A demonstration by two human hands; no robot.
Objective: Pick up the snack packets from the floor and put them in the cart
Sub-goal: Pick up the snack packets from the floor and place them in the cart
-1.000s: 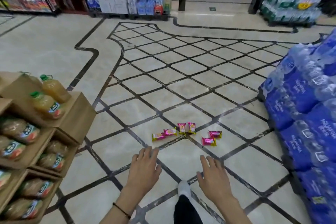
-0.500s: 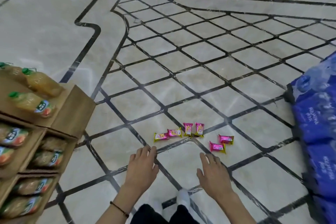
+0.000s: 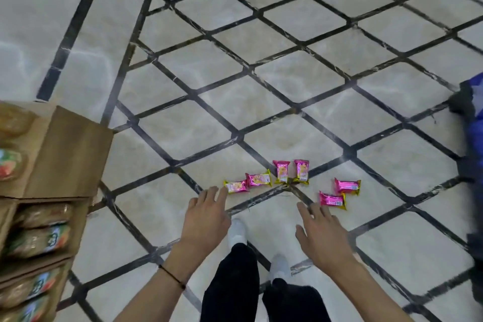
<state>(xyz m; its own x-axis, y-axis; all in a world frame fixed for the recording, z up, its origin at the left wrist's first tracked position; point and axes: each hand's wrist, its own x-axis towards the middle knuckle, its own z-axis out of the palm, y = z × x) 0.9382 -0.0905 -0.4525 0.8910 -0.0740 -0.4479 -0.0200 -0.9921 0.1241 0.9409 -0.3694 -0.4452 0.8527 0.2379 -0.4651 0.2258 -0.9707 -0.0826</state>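
Hovering near six pink-and-yellow snack packets (image 3: 282, 174), the left hand (image 3: 206, 217) and right hand (image 3: 322, 238) are both spread flat and hold nothing. All six packets lie clustered on the tiled floor (image 3: 183, 125). None is lifted and no cart is in view, so the whole task appears to lie ahead.

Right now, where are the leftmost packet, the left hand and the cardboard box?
leftmost packet (image 3: 236, 186), head view, middle of its pink wrapper.
left hand (image 3: 206, 219), head view, back of the hand.
cardboard box (image 3: 70, 154), head view, its bare brown side panel.
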